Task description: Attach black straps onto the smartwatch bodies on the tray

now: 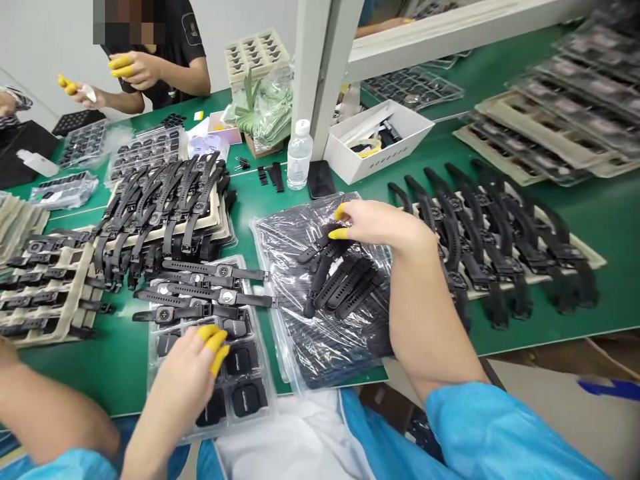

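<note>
My left hand [193,373], with yellow finger cots, reaches over a clear plastic tray [270,393] of square black watch bodies [247,399]. Its fingers are extended and slightly bent; the thumb is hidden. Several watches with black straps [220,295] lie across the tray's far half. Over a plastic-wrapped stack of black straps [320,353] is my right hand [373,223], two yellow-capped fingertips apart. They are at the edge of a loose pile of black watch straps [345,283]; whether they touch a strap is unclear.
Trays of strapped watches stand at left [165,200] and right [480,233]. Behind are a water bottle [299,157], a black phone-like slab [321,179] and a white box [380,143]. A co-worker's arm [50,400] is close at left; another person's hand [143,70] shows across the table.
</note>
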Demonstrator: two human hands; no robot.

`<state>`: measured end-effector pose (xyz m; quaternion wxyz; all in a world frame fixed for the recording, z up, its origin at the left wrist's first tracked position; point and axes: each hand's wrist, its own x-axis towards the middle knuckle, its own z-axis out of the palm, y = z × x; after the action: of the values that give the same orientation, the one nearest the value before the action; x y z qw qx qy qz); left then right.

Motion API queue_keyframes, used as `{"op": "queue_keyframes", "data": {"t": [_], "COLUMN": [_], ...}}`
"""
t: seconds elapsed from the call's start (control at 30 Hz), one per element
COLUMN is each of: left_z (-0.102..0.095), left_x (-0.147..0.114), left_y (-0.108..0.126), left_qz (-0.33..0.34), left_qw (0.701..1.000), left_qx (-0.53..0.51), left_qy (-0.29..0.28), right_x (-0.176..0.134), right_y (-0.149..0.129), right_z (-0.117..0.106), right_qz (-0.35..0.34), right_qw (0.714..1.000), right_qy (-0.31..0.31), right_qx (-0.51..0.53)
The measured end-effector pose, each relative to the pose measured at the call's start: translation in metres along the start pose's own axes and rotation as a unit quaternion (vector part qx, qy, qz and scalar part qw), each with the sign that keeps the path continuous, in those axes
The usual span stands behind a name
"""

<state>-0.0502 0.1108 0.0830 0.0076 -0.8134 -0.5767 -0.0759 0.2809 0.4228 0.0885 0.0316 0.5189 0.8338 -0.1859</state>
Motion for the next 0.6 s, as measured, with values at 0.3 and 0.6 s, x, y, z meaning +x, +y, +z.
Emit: {"op": "queue_keyframes", "data": {"t": [0.3, 0.6], "left_z": [0.021, 0.021], "left_x": [0.017, 0.023], "left_y": [0.025, 0.018], "left_qz": [-0.007, -0.018], "left_qw": [0.985, 0.989], "left_qx": [0.164, 0.136], "left_qy": [-0.053, -0.054], "right_x": [-0.004, -0.034], "right_y": [-0.009, -0.078], "right_z": [-0.001, -0.018], "right_qz": [0.0, -0.26], "right_qw": [1.0, 0.794], "right_qy": [-0.007, 0.145], "right_qx": [-0.024, 0.53]}}
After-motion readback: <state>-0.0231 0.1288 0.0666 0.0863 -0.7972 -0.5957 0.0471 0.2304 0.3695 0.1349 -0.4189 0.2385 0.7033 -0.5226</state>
